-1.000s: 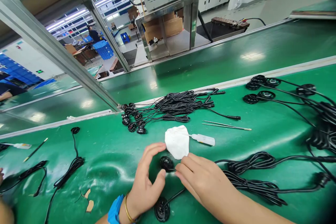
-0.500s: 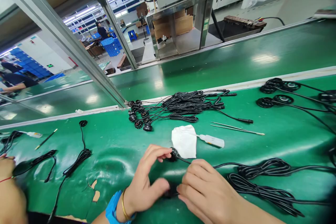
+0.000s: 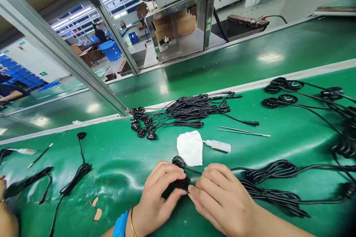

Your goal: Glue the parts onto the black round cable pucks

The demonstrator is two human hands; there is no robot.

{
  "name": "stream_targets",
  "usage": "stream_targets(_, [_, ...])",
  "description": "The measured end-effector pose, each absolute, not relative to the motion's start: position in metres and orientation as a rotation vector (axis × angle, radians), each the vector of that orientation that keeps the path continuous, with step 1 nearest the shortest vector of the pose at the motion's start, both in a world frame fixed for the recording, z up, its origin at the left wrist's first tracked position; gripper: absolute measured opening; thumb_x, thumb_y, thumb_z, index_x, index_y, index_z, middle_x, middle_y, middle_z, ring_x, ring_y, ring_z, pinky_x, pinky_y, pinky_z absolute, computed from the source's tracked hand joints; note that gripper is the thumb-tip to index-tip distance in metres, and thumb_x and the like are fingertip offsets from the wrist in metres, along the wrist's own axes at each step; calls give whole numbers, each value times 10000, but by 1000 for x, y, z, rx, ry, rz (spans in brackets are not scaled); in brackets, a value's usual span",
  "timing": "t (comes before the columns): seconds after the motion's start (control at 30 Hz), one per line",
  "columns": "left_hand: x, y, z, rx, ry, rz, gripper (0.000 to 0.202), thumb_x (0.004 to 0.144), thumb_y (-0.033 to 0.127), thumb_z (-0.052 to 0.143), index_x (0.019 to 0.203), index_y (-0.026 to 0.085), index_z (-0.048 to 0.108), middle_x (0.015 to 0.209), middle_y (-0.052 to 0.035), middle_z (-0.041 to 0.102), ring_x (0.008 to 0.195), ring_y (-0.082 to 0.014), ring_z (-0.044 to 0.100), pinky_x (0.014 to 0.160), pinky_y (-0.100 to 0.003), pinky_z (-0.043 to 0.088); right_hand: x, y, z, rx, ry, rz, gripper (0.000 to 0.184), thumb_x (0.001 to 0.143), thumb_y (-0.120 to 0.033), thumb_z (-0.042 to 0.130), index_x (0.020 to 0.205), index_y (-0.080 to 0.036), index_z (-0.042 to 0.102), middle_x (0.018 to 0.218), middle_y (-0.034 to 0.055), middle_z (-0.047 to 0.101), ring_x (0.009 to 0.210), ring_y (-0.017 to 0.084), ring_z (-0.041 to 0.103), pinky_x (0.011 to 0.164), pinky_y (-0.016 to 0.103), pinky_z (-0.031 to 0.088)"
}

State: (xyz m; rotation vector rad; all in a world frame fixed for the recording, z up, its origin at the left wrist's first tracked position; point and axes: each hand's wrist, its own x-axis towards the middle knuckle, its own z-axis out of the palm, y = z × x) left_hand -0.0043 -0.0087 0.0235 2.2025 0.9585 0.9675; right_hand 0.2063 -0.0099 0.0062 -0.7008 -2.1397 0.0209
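My left hand [image 3: 164, 194] curls its fingers and thumb round a small dark part, apparently a black round cable end [image 3: 182, 182], mostly hidden by the fingers. Close beside it, my right hand [image 3: 222, 198] is closed, thumb and forefinger pinched at that part's near side, where a thin bit of black cable shows. Just beyond my left fingertips lies another black round cable end [image 3: 178, 161], its cord running behind my right hand. Coiled black cables [image 3: 278, 194] stretch off to the right of that hand. A white cloth [image 3: 190, 148] lies behind both hands.
A white dropper bottle [image 3: 218, 146] touches the cloth's right side, with tweezers [image 3: 244, 131] beyond. Piled black cables [image 3: 191, 109] lie at the back; more round-ended cables [image 3: 286, 100] sit right. Another person's hand [image 3: 3, 189] is at far left, near a single cable [image 3: 76, 179].
My left hand has closed from an open grasp onto the dark part between my hands. My right hand stays pinched beside it. The view has shifted slightly.
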Motion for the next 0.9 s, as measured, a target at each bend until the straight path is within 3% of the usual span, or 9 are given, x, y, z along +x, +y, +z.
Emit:
stream_targets(0.47, [-1,-14,19,2311,975,978,311,914,54,595,1200,166,550,1080,-107,643,1038,-212,572,913,-354,495,204,-9,9,-725,-2128,9,178,882,-52,606,730,-134,564,657,15,501,691,159,440,719,362,370])
stream_targets(0.67, [-3,-11,30,2333,972,914,342,887,52,608,1198,178,541,1064,-100,644,987,-199,570,890,-333,497,202,-6,-3,-718,-2099,44,119,908,-66,556,853,-148,624,687,16,549,693,165,469,758,366,356])
stream_targets(0.9, [-13,-9,25,2276,1126,515,309,705,119,745,979,181,617,919,-44,649,858,-198,577,775,-294,476,207,2,1,-726,-2125,191,167,1001,-239,489,892,-200,610,762,16,604,735,173,530,741,317,376])
